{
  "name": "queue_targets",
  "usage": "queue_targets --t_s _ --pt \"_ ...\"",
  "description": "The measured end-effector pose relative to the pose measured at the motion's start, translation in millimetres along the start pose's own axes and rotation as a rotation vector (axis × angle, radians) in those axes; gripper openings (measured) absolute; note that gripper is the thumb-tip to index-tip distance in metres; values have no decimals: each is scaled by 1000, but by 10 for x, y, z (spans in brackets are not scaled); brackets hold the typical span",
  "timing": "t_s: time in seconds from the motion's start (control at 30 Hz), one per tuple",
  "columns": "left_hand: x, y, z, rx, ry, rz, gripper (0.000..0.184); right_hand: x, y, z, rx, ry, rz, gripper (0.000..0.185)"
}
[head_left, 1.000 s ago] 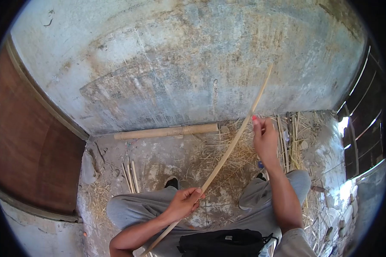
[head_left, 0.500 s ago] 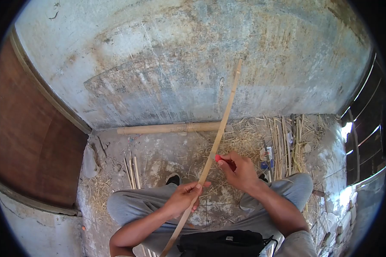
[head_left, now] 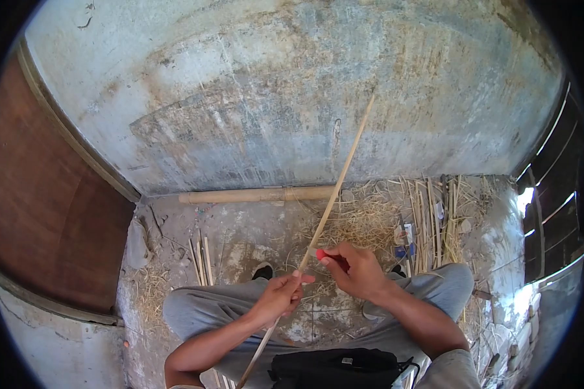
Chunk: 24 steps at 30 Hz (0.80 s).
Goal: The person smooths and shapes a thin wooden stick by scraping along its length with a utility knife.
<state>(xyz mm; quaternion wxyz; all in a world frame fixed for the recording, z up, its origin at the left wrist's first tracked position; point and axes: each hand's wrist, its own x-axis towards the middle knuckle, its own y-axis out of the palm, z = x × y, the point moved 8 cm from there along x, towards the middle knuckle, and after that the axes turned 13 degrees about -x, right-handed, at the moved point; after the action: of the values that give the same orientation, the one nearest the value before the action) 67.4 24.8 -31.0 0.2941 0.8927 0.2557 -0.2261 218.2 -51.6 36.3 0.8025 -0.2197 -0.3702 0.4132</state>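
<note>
A long, thin bamboo strip (head_left: 339, 185) slants from my lap up towards the wall, its narrow edge facing me. My left hand (head_left: 279, 299) is closed round its lower part. Just to the right, my right hand (head_left: 360, 271) grips a small red tool (head_left: 321, 254), most of it covered by the fingers. The tool's tip is close beside the strip, a little above my left hand; whether it touches I cannot tell.
A bamboo pole (head_left: 240, 195) lies along the foot of the stained wall (head_left: 272, 97). Fibrous shavings (head_left: 363, 223) and a bundle of thin sticks (head_left: 429, 223) lie on the floor at right. More sticks (head_left: 202, 259) are beside my left knee. A black bag (head_left: 334, 369) is at my lap.
The strip has turned from its broad face to its narrow edge, its far end shifting slightly right. My right hand has moved left and down, closer to my left hand.
</note>
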Motion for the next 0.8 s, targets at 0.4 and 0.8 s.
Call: queue_targets --t_s 0.4,0.8 --pt "41 -31 -57 465 323 25 38 -30 22 158 -258 -153 -22 17" --pt "-46 51 236 254 39 89 36 269 -312 -474 -304 161 -134 16"
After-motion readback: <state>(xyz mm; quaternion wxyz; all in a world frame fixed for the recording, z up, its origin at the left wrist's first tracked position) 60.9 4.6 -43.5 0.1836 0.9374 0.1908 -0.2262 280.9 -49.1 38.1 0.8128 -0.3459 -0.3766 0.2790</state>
